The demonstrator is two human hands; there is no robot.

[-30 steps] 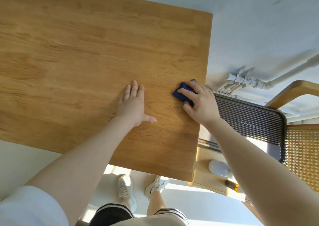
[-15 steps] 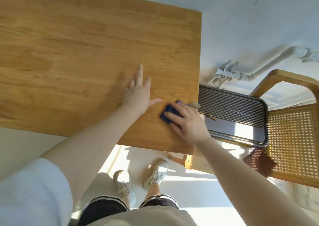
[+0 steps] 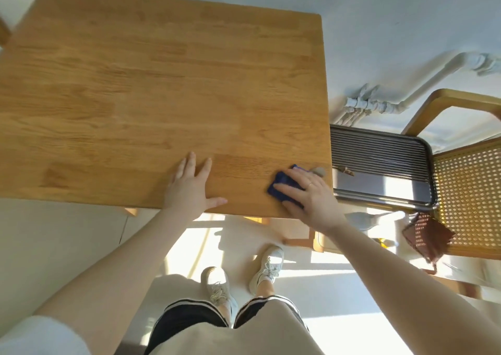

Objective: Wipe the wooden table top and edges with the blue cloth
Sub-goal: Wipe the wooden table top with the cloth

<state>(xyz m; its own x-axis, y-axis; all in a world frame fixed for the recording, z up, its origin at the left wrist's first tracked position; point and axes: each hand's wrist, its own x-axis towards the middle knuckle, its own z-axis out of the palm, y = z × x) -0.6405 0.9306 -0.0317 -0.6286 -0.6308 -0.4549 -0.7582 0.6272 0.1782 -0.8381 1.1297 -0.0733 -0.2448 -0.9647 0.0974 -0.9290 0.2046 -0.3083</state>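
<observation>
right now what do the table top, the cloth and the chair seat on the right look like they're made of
Table top: wood, seemingly joined strips, going by the staggered blocks of grain; smooth, low-sheen finish.
Blue cloth under the right hand: soft dark blue fabric, bunched; the weave is too small to tell.
Chair seat: woven cane or rattan by its regular holes, in a bent wooden frame.

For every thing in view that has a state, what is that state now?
blue cloth: flat on the table, under the right hand
right hand: fingers straight, pressing the cloth
left hand: flat, open on the table
wooden table: bare apart from cloth and hands
metal tray: lying beside the table's right edge
</observation>
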